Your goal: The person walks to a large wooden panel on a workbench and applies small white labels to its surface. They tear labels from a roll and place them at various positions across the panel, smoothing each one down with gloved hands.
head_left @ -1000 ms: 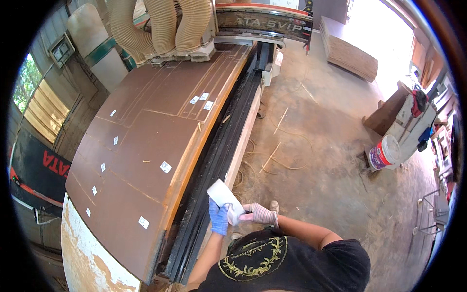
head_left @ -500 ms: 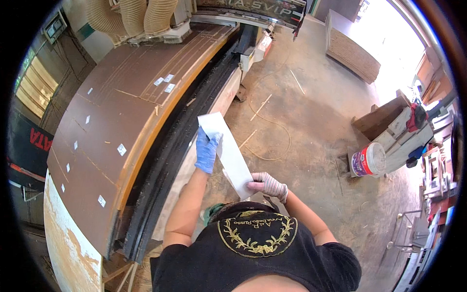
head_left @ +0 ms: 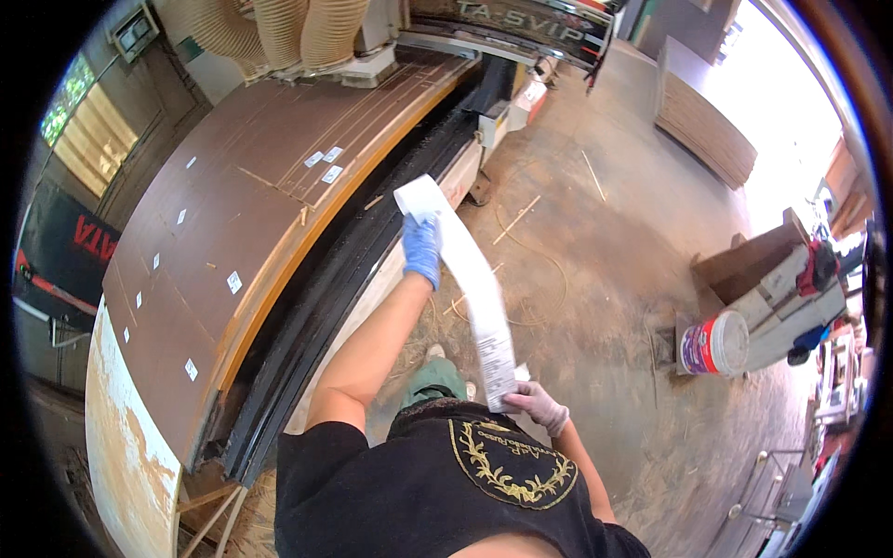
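Note:
A long white paper strip [head_left: 473, 274] stretches between my hands, its far end curled over and its near part covered in small print. My left hand [head_left: 422, 249], in a blue glove, is closed on the strip near that curled end, beside the machine's edge. Lower and to the right, my right hand [head_left: 538, 407], in a pale knitted glove, pinches the near end close to my body. A bit of white paper shows beside the right fingers. On the left, a large brown board [head_left: 214, 219] lies on the machine bed, with several small white labels [head_left: 234, 282] scattered on it.
Black rails [head_left: 307, 353] run along the board's right side. Ribbed hoses [head_left: 279, 37] and the machine's gantry [head_left: 512, 23] stand at the far end. Wood offcuts [head_left: 517, 219] and a thin cord lie on the floor. To the right are a bucket [head_left: 714, 344] and stacked panels [head_left: 704, 126].
The strip now hangs longer and more curved between my hands. My right hand has moved lower and to the right, and my left hand slightly up and right. The view has shifted.

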`<state>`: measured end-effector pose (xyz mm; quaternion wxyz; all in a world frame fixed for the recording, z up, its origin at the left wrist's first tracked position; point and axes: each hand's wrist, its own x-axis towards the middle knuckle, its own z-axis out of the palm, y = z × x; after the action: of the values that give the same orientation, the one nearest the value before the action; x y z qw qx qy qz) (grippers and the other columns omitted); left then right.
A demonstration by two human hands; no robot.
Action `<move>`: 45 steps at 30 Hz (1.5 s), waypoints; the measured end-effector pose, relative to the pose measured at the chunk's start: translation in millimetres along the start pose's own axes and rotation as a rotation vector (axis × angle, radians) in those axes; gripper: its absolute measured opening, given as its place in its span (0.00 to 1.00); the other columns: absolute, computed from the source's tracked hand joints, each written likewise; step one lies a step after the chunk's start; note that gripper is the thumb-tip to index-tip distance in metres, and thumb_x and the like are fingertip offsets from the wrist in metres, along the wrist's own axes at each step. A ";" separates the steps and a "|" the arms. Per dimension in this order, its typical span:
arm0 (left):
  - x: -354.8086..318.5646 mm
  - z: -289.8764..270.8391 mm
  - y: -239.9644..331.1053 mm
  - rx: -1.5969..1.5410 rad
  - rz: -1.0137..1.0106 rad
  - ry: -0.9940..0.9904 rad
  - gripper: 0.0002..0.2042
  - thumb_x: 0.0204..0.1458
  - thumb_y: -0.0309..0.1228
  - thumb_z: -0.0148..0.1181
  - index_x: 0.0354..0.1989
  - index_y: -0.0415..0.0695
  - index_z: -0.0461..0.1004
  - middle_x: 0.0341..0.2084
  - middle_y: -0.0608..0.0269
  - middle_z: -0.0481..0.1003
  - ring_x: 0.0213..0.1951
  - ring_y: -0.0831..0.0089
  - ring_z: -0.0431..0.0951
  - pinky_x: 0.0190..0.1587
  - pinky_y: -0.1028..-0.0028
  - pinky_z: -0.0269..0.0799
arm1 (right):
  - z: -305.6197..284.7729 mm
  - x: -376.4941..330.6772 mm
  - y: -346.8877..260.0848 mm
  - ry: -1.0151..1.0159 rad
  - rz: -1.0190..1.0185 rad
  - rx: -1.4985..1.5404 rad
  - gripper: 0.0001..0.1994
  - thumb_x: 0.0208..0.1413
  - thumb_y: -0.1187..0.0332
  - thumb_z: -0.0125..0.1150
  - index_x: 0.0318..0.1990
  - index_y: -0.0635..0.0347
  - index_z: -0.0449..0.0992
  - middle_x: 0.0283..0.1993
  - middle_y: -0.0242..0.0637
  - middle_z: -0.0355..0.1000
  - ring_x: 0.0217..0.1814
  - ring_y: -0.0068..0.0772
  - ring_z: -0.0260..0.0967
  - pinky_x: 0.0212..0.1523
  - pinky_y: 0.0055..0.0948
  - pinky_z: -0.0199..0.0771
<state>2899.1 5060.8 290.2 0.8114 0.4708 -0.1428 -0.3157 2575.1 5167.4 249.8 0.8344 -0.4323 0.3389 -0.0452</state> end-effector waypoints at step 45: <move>162.0 49.5 -35.6 0.167 0.015 -0.159 0.25 0.48 0.18 0.47 0.57 0.41 0.53 0.44 0.64 0.65 0.44 0.77 0.66 0.46 0.80 0.64 | -65.4 257.6 -277.3 -0.160 0.047 -0.155 0.14 0.50 0.71 0.54 0.44 0.67 0.69 0.37 0.33 0.71 0.37 0.22 0.68 0.40 0.24 0.70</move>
<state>2982.6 4909.9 274.7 0.7579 0.5091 -0.2359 -0.3328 2793.3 4854.8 296.8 0.8237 -0.4898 0.2836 0.0355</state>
